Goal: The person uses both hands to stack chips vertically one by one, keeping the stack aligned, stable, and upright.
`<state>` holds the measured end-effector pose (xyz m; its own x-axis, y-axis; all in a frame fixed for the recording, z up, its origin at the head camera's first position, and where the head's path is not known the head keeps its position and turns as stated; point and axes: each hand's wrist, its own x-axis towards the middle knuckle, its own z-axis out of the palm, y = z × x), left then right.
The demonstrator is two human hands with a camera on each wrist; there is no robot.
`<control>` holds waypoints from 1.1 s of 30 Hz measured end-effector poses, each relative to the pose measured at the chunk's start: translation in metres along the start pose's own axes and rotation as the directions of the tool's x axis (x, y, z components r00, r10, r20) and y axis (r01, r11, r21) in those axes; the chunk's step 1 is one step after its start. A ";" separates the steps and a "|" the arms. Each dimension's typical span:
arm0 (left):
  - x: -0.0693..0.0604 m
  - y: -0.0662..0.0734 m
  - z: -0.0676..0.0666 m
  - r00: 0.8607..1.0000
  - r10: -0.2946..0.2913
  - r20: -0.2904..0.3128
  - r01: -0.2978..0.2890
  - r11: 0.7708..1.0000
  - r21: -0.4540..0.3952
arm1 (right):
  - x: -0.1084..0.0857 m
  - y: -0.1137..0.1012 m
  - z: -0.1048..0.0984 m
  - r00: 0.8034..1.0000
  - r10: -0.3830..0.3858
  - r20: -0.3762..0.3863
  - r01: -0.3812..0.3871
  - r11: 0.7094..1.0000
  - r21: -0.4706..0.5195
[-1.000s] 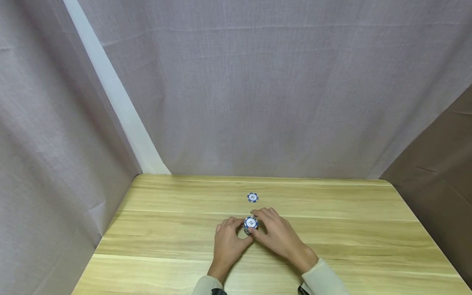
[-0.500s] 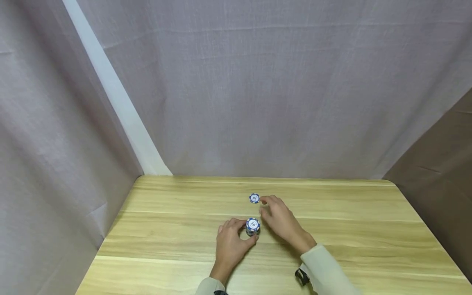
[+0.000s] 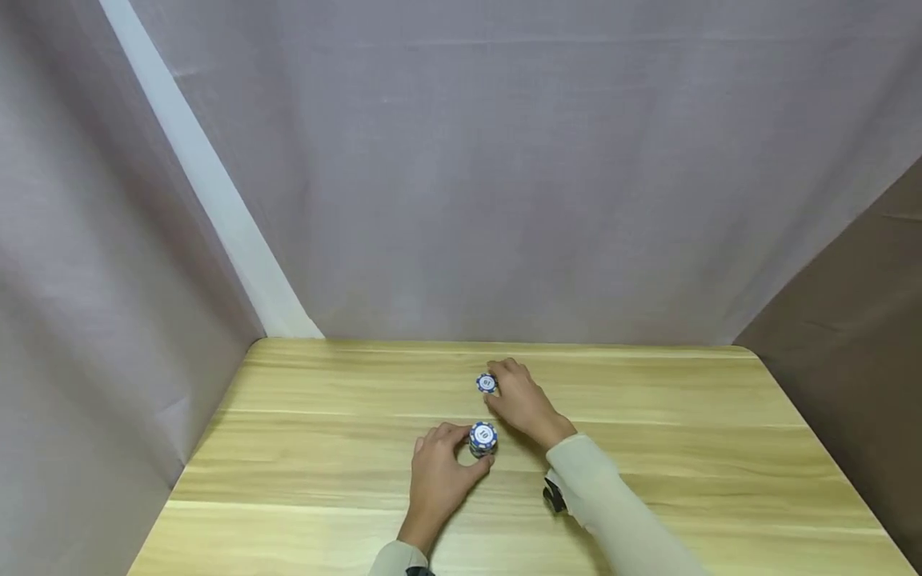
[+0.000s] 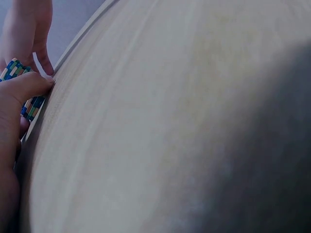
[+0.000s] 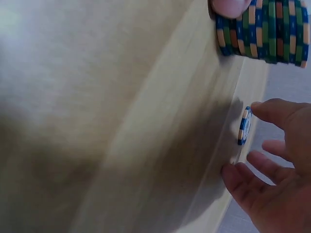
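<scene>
A stack of poker chips (image 3: 483, 437), blue with a white "10" on top, stands on the wooden table. My left hand (image 3: 438, 478) holds it from the left, thumb on the near side and fingers on the far side. In the right wrist view the stack (image 5: 265, 34) shows blue, green, red and cream edges. Farther back a single blue chip (image 3: 487, 383) lies flat. Around its right side curves my right hand (image 3: 524, 404); in the right wrist view the thumb is at or almost at the chip's edge, while the other fingers (image 5: 235, 179) are apart from it.
The light wooden table (image 3: 324, 448) ends at a back edge a short way beyond the single chip. Grey curtains (image 3: 504, 176) hang behind and at the left, and a brown one (image 3: 857, 344) at the right.
My right hand has left the stack's top and moved away from me to the single chip, its thumb and fingers now on either side of it. The left hand stays at the stack.
</scene>
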<state>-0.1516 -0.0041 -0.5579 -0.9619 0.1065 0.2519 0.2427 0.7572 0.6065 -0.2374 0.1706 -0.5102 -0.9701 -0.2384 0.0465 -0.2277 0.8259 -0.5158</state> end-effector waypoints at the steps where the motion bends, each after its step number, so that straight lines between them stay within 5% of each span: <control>1: -0.001 -0.002 -0.002 1.000 -0.003 -0.003 0.003 1.000 0.002 | 0.003 -0.003 0.001 1.000 -0.008 0.018 0.009 1.000 -0.012; 10: -0.004 0.001 0.002 0.998 0.019 -0.052 -0.019 1.000 -0.004 | 0.015 0.001 -0.004 0.993 -0.045 0.108 0.059 0.989 -0.138; 22: -0.008 0.008 0.010 1.000 -0.010 0.012 0.010 1.000 -0.003 | 0.006 0.019 0.000 0.990 -0.091 0.113 0.117 0.960 -0.256; 33: -0.001 0.005 0.010 0.999 0.028 -0.033 -0.028 1.000 0.010 | 0.001 0.031 -0.006 0.990 -0.137 0.043 0.142 0.970 -0.197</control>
<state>-0.1508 0.0060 -0.5629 -0.9499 0.1063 0.2938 0.2680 0.7604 0.5915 -0.2463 0.1989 -0.5205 -0.9253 -0.3707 0.0796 -0.3757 0.8678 -0.3254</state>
